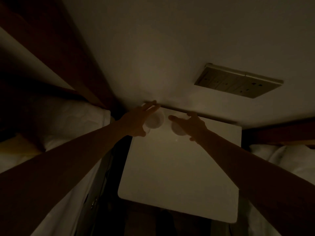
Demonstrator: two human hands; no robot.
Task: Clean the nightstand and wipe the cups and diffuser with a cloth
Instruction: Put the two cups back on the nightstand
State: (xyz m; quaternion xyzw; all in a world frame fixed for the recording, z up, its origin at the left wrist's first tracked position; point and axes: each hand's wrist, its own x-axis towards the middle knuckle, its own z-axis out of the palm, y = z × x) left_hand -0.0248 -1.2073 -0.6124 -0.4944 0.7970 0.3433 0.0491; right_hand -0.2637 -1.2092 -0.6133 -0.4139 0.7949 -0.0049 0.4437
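Note:
The room is very dark. A white nightstand [179, 176] stands against the wall between two beds. Two pale round cups sit side by side at its back edge. My left hand [138, 120] lies against the left side of the left cup [156, 121], its fingers stretched straight toward the wall. My right hand [191, 124] hovers with spread fingers over the right side of the right cup [177, 131]. Whether either hand touches its cup is too dim to tell.
A bed with white linen [71, 120] lies at the left, another [289, 164] at the right. A panel of wall sockets [238, 80] is set above the nightstand's right side. Dark wooden headboards [56, 53] flank the wall.

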